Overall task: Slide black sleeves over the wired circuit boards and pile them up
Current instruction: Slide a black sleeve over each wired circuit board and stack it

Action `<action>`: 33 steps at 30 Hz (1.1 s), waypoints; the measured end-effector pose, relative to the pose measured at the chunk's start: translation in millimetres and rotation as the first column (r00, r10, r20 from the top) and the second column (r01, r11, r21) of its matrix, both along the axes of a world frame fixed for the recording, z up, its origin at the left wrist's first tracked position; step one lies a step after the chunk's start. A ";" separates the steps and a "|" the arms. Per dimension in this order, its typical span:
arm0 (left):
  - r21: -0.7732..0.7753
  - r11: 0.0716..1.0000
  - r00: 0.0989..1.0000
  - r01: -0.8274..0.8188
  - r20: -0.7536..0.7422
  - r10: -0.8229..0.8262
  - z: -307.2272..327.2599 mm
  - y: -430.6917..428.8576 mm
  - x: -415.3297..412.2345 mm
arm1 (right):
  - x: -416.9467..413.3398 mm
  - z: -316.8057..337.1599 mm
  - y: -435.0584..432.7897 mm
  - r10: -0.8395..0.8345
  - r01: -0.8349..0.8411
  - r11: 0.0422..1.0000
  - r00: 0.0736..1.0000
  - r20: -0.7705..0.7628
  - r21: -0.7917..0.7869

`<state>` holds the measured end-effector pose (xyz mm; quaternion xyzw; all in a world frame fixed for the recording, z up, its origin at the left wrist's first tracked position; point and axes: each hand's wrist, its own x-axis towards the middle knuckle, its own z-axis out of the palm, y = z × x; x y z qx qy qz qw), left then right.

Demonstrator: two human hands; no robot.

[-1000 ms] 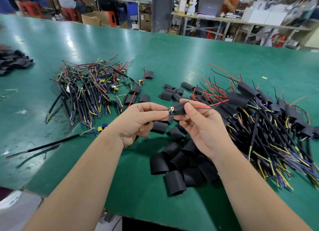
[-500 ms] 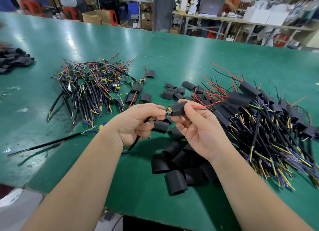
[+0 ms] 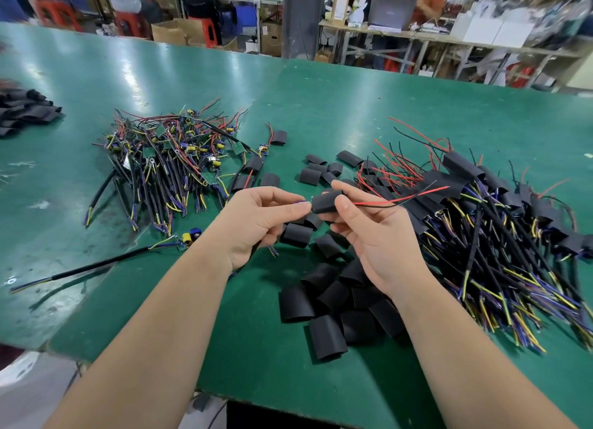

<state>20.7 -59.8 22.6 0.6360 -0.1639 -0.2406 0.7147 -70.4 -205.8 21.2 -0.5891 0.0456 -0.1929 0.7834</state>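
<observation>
**Sleeve held between both hands over the bench**

Both hands are raised just above the green bench (image 3: 353, 108), meeting at one black sleeve (image 3: 325, 202). The right hand (image 3: 375, 233) grips the sleeve's right end between thumb and forefinger, its other fingers loosely curled below. The left hand (image 3: 256, 223) pinches the sleeve's left end with thumb and fingertip. A black cable (image 3: 255, 252) runs out under its curled lower fingers. The board itself is hidden inside the sleeve. A thin red wire and a black one (image 3: 401, 200) trail out of the sleeve's right end, pointing right.

Under the hands lies a scatter of loose empty sleeves (image 3: 327, 332). To the right is the heap of sleeved boards (image 3: 497, 229), cables fanned toward the near edge. To the left lies the tangle of bare wired boards (image 3: 173, 159), and near it a single bare board (image 3: 187, 237) lies on its long cable. At the far left edge sits another stack of black sleeves (image 3: 25, 108).
</observation>
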 end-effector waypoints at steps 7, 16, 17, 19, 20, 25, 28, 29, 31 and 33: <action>-0.070 0.997 0.994 -0.023 0.110 0.030 0.1 0.4 -0.5 | -0.9 0.4 -2.0 0.064 -0.064 0.997 0.998 -0.001 0.045; -0.148 0.988 0.989 0.033 0.147 -0.011 2.2 -2.5 -5.8 | 0.1 -1.7 -6.2 0.051 -0.050 0.998 0.998 0.038 -0.025; -0.137 0.990 0.986 0.040 0.164 -0.018 2.0 -2.4 -6.1 | 0.1 -2.1 -6.3 0.050 -0.049 0.999 0.998 0.039 -0.021; -0.106 0.993 0.979 0.046 0.202 -0.024 2.2 -1.7 -6.2 | -0.3 -2.8 -6.0 0.055 -0.055 0.998 0.998 0.036 0.005; -0.098 0.994 0.976 0.045 0.217 -0.023 2.5 -0.7 -6.0 | -0.4 -2.8 -5.6 0.058 -0.059 0.998 0.998 0.036 0.021; -0.124 0.991 0.968 0.040 0.250 -0.008 2.8 -0.4 -6.4 | 1.4 -5.3 0.9 0.069 -0.071 0.996 0.997 0.032 0.052; -0.174 0.985 0.978 0.001 0.206 0.035 2.7 -3.5 -5.9 | 2.0 -5.2 3.5 0.115 -0.118 0.987 0.993 0.042 0.105; -0.191 0.982 0.982 -0.009 0.186 0.045 2.4 -3.8 -5.1 | 1.6 -3.7 3.2 0.143 -0.149 0.979 0.988 0.056 0.138; -0.206 0.979 0.983 -0.005 0.179 0.043 2.5 -3.1 -4.2 | -0.8 0.4 0.8 0.189 -0.200 0.963 0.979 0.075 0.180; -0.195 0.981 0.981 0.014 0.193 0.025 2.8 -2.3 -4.5 | -3.1 3.3 -1.2 0.200 -0.210 0.963 0.977 0.070 0.172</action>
